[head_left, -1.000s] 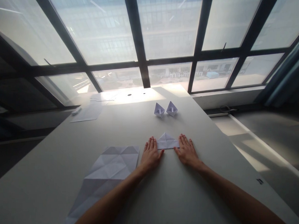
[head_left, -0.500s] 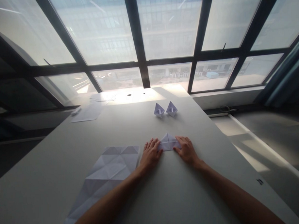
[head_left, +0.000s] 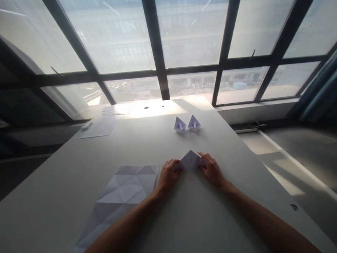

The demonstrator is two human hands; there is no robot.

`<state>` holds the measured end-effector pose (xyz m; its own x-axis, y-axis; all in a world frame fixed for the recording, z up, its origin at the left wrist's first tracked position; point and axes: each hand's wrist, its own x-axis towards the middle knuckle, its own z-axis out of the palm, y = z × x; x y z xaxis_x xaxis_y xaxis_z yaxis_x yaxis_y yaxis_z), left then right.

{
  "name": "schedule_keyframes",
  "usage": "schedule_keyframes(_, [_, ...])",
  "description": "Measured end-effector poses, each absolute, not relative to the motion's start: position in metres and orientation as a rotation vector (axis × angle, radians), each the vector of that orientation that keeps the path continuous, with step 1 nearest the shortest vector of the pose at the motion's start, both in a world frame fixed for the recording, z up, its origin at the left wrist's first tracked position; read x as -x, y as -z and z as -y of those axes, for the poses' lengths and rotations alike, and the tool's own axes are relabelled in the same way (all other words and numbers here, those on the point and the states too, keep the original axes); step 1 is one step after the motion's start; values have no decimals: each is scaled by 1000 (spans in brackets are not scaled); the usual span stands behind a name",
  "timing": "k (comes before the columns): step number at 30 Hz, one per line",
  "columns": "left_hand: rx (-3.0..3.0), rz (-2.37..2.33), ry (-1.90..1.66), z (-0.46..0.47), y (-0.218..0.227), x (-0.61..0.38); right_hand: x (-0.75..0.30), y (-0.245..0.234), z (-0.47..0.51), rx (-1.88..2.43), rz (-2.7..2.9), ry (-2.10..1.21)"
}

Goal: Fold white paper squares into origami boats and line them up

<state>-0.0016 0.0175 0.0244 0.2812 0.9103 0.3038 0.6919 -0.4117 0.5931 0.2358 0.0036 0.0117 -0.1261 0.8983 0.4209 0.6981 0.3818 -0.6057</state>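
Between my hands is a small piece of folded white paper (head_left: 191, 160), its peak pointing away from me. My left hand (head_left: 169, 173) pinches its left corner between thumb and fingers. The right corner is gripped by my right hand (head_left: 212, 170), with the thumb at the near side and the index finger raised a little beside the slope. Beyond them stand two finished-looking folded paper boats (head_left: 180, 125), side by side. A large creased paper sheet (head_left: 129, 187) lies to the left, partly hidden under my left forearm.
The white table (head_left: 136, 146) reaches to the windows. At its far left lie a flat paper sheet (head_left: 98, 128) and a small white object (head_left: 86, 125) I cannot make out. A dark mark (head_left: 294, 207) shows near the right edge.
The folded paper now shows a plain diamond-like face where a flat band ran along its near edge. My fingers have shifted from lying flat on it to gripping its corners.
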Motion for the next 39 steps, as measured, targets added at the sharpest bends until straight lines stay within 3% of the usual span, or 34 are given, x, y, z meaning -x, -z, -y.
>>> schedule_keyframes(39, [-1687,-1180,-1296,-21,-19,1,-249,-8,-17,1423,1628,-527])
